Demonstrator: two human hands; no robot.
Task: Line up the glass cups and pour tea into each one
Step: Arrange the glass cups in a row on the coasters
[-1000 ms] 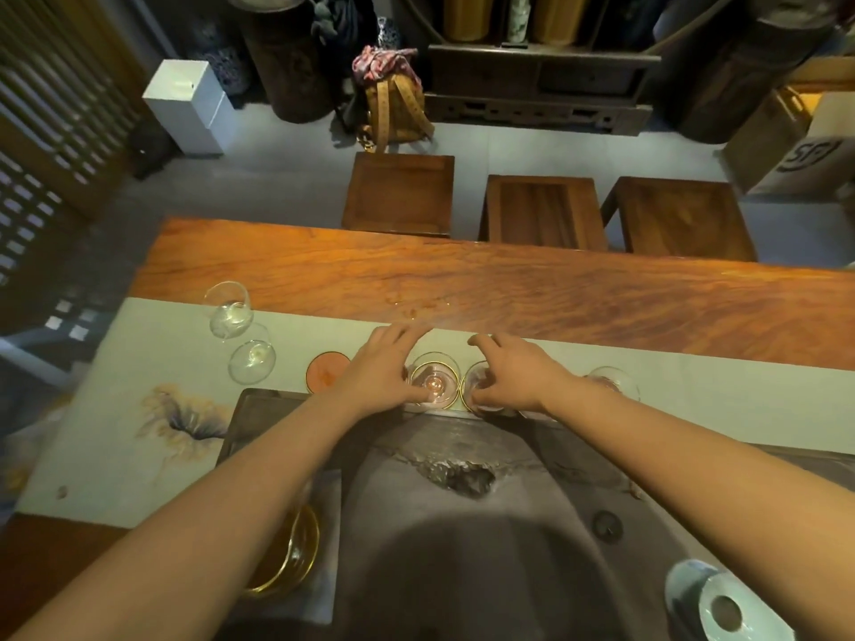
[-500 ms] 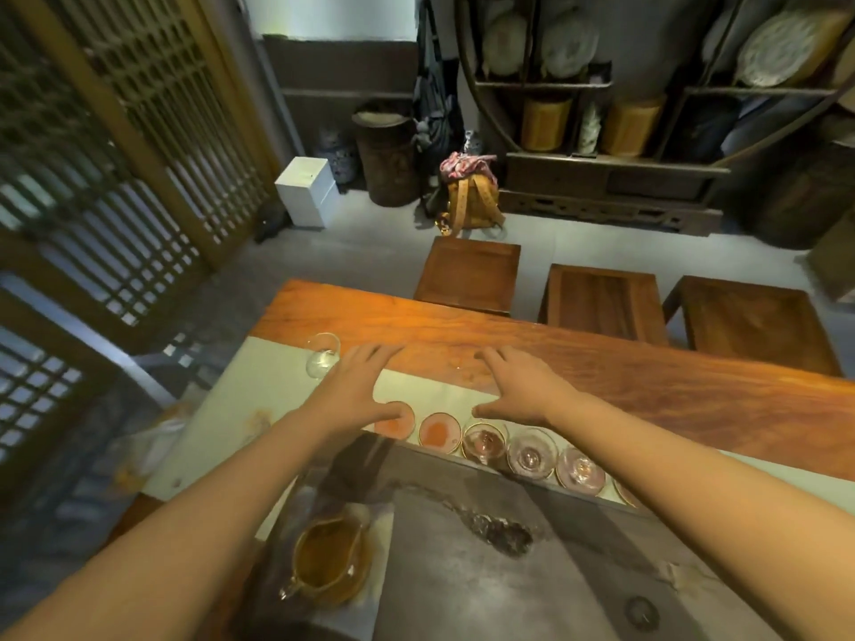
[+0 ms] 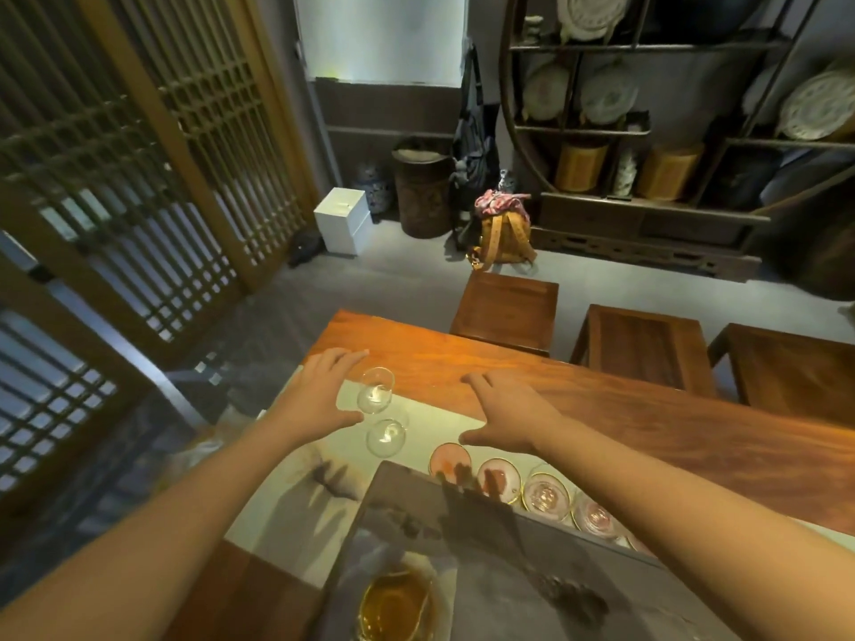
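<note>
Both hands are spread and hold nothing: the left hand [image 3: 319, 400] is just beside two clear glass cups [image 3: 375, 390] on the pale cloth runner [image 3: 430, 421], the right hand [image 3: 509, 416] above the runner.

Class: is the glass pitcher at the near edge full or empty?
Partly full: amber tea fills the glass pitcher on the dark tray; the frame cuts off its lower part.

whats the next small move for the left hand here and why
Probably close the left hand on the nearer-to-it loose glass, then carry it to an empty coaster. Two glasses stand apart from the row, and the hand is open right beside that one.
</note>
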